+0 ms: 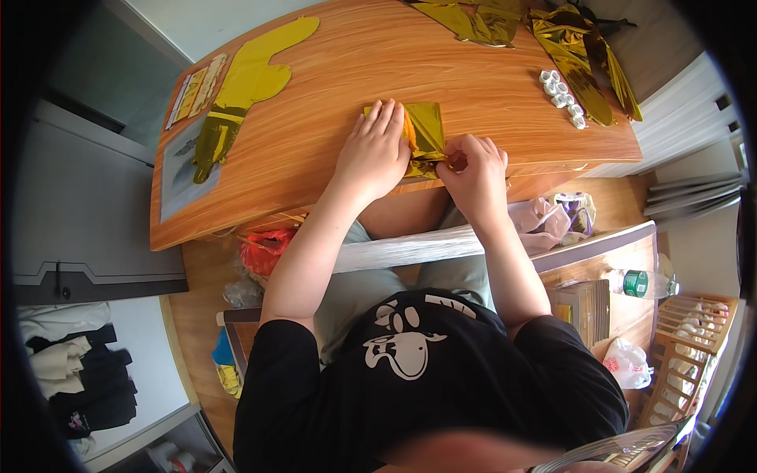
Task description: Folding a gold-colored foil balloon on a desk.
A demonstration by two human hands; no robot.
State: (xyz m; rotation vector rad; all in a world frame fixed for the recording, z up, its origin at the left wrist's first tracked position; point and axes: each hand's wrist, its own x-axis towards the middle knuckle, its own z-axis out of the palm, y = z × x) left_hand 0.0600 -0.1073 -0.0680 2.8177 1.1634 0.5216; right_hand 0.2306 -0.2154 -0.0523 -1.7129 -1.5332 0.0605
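A folded piece of shiny gold foil [428, 122], like a deflated balloon, lies near the front edge of the wooden table [331, 87]. My left hand [374, 150] rests flat on its left part, fingers stretched out. Beside that hand's thumb shows a strip of something orange [409, 130], mostly hidden under the palm. My right hand [477, 169] pinches the foil's near right corner between thumb and forefinger. Farther left lies a flat gold foil balloon [251, 71], its lower end over a clear plastic sleeve [175, 177].
Several small white rolls [558, 91] stand in rows at the table's right. Crumpled gold foil balloons [579, 67] lie at the back right, and more gold foil [481, 20] at the far edge. Flat packets [201, 87] lie at the left. Below are a red bag [264, 251] and a plastic bottle [643, 284].
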